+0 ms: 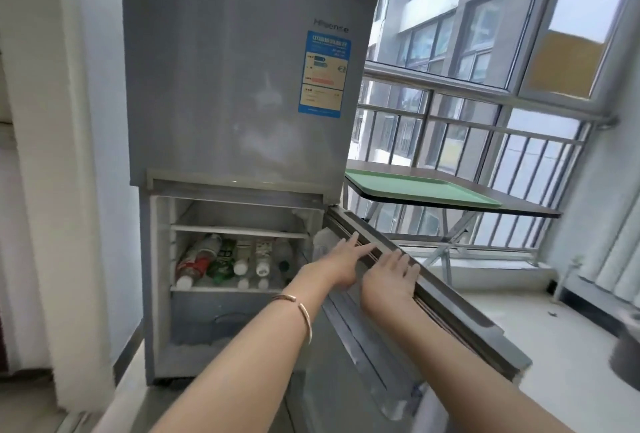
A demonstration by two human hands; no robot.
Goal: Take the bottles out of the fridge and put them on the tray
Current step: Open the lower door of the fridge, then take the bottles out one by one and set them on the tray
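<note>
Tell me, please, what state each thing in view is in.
Lower fridge door, open.
Upper fridge door, shut.
Bottles, lying on the fridge shelf.
Tray, on the table, no bottles yet.
Left hand, open, touching the lower door's edge.
Right hand, open, resting on that edge.

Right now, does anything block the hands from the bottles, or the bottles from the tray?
Nothing blocks the left hand or right hand: bottles lie exposed on the shelf. The open door they touch stands between shelf and tray.
</note>
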